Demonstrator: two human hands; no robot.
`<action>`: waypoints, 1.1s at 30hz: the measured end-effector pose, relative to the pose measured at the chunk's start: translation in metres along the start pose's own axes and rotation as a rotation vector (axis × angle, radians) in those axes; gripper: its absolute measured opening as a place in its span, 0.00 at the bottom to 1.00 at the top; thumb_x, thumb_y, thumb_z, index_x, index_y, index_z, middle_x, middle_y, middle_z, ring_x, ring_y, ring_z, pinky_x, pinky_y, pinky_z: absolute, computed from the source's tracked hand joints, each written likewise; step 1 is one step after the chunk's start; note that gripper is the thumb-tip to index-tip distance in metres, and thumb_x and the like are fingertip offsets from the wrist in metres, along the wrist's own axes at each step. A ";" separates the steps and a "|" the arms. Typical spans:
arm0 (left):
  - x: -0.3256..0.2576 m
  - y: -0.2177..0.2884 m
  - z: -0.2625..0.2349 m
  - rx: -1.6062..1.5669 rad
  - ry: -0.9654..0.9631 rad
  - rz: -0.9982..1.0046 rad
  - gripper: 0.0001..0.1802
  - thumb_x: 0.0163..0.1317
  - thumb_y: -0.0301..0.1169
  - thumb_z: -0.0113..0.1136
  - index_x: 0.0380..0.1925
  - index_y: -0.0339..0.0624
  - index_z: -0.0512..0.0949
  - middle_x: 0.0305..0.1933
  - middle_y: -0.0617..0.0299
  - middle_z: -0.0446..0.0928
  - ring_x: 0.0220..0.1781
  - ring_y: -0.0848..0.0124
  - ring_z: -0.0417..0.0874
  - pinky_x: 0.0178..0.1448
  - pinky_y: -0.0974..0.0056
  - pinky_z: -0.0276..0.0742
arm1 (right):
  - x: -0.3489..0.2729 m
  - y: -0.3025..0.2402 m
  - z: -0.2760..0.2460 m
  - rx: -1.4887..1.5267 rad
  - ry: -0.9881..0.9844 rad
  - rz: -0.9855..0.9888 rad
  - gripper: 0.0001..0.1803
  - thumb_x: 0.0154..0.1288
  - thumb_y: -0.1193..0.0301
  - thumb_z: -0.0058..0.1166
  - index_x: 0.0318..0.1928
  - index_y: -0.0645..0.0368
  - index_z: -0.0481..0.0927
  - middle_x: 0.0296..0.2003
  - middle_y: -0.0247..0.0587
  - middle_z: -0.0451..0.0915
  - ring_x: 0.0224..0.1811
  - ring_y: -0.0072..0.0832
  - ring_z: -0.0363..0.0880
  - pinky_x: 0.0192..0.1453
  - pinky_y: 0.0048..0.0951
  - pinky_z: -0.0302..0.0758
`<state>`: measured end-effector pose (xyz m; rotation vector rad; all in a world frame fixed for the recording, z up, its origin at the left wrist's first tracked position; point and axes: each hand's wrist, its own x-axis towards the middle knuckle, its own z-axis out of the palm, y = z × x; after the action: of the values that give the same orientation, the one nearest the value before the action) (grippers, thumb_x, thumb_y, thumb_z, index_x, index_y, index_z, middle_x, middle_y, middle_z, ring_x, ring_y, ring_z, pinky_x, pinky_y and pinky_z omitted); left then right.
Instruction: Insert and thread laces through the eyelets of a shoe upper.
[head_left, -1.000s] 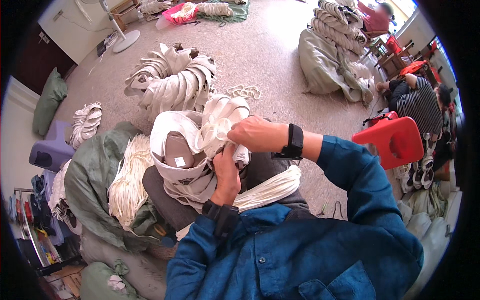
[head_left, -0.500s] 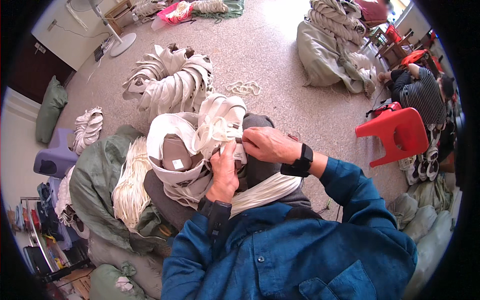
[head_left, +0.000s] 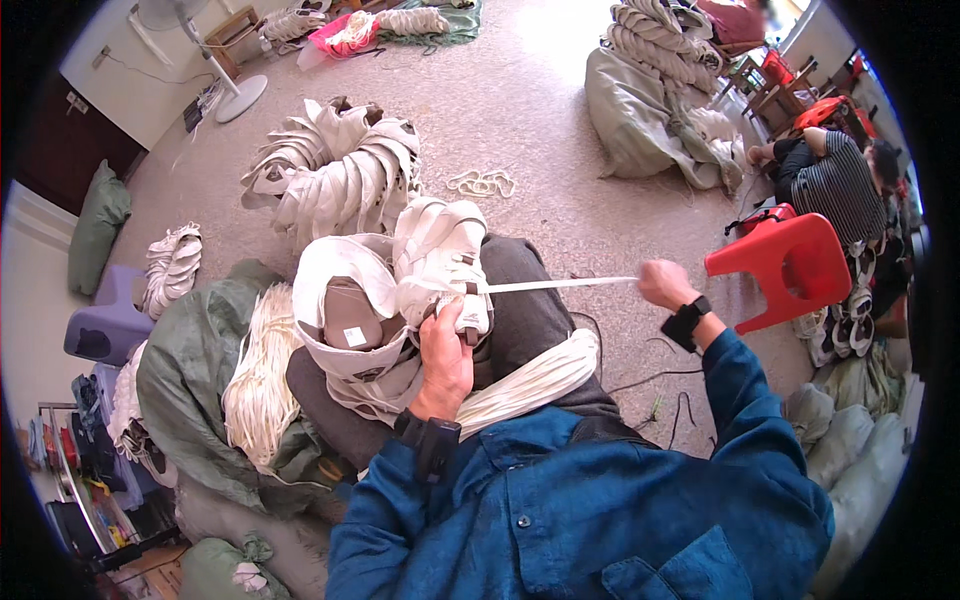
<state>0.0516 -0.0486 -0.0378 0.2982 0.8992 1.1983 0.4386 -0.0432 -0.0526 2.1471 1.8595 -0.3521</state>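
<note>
My left hand (head_left: 446,358) is closed on the lower end of a white shoe upper (head_left: 440,240), its thumb on top, over my lap. A flat white shoelace (head_left: 565,284) runs taut from the upper's eyelets out to the right. Its far end is pinched in my right hand (head_left: 668,284), held well away from the shoe. Beside the upper, on my left thigh, leans a curled stack of white shoe uppers (head_left: 312,285) with brown linings. A thick bundle of white laces (head_left: 535,380) lies across my lap.
More laces (head_left: 262,385) hang over a green sack (head_left: 185,370) at my left. On the floor ahead sit a ring of uppers (head_left: 350,175) and a loose lace (head_left: 482,184). A red stool (head_left: 785,265) stands right, near a seated person (head_left: 835,190). A fan (head_left: 240,97) stands far left.
My right hand has swung from the shoe out to the right, drawing the lace straight. The loose lace loops over the upper are gone. My left hand keeps its hold.
</note>
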 end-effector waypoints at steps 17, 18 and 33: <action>-0.036 0.079 0.009 1.619 -0.120 0.828 0.12 0.60 0.27 0.64 0.44 0.38 0.80 0.43 0.54 0.79 0.44 0.62 0.82 0.50 0.58 0.75 | -0.022 -0.212 -0.043 0.536 0.669 -0.834 0.06 0.60 0.70 0.57 0.35 0.59 0.78 0.38 0.41 0.74 0.48 0.40 0.72 0.55 0.40 0.67; -0.029 0.081 0.015 1.728 -0.140 1.075 0.15 0.59 0.27 0.64 0.47 0.40 0.80 0.45 0.55 0.79 0.49 0.60 0.81 0.58 0.55 0.73 | -0.021 -0.216 -0.042 0.540 0.672 -0.830 0.06 0.60 0.70 0.57 0.35 0.59 0.78 0.38 0.41 0.74 0.48 0.40 0.72 0.55 0.40 0.67; 0.009 0.083 -0.011 1.898 -0.221 0.871 0.17 0.61 0.28 0.58 0.51 0.40 0.79 0.50 0.54 0.80 0.55 0.55 0.80 0.70 0.44 0.62 | -0.039 -0.176 -0.067 1.748 -0.266 -0.595 0.18 0.77 0.61 0.46 0.38 0.62 0.81 0.46 0.41 0.82 0.49 0.24 0.79 0.56 0.30 0.77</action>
<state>-0.0116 -0.0124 0.0038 2.4581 1.5220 0.5879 0.2592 -0.0313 0.0154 1.6520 2.0878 -3.0373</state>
